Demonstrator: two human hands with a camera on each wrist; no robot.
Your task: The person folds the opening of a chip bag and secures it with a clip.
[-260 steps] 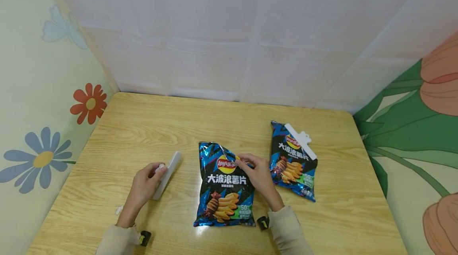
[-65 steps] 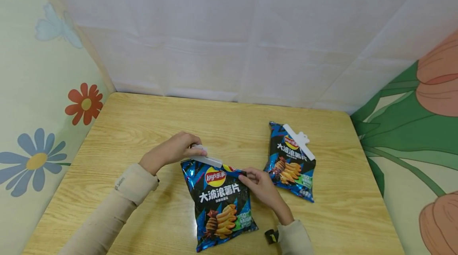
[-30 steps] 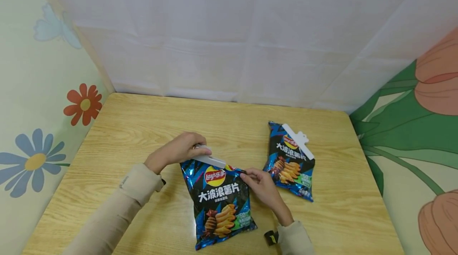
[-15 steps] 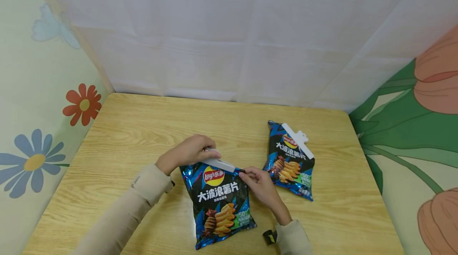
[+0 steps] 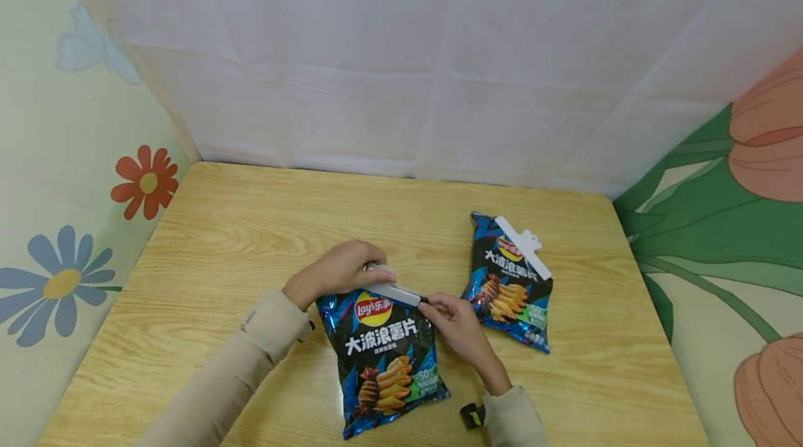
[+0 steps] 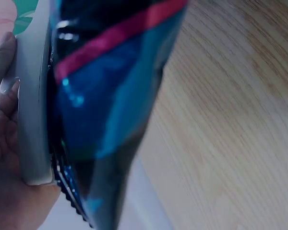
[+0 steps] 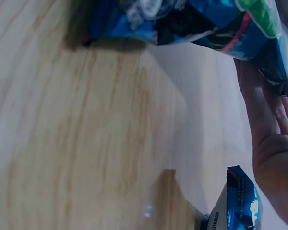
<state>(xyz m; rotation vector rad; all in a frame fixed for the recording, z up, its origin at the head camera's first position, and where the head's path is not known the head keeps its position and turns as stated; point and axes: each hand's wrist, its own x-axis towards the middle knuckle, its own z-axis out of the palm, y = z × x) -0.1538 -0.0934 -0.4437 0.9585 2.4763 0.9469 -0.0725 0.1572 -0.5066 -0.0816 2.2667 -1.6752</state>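
A blue and black chip bag [image 5: 385, 356] lies at the front middle of the table in the head view, its top edge folded. My left hand [image 5: 339, 269] pinches the handle of a white bag clip [image 5: 401, 293], whose long bar runs along that top edge. In the left wrist view the clip [image 6: 34, 110] lies right against the foil of the bag [image 6: 110, 96]. My right hand [image 5: 461, 328] pinches the bag's top right corner, close to the clip's end. In the right wrist view the same hand [image 7: 273, 143] is at the bag's corner.
To the right lies a second chip bag [image 5: 508, 286] with a white bag clip [image 5: 523, 248] across its top. Everything rests on a wood-grain table [image 5: 263, 217]. A white curtain [image 5: 376, 84] hangs behind it, and painted flower panels stand on both sides.
My left hand has brought the clip from the left of the table onto the bag's top and slid it rightward toward the right hand. The bag's top is now folded and the bag slightly turned.
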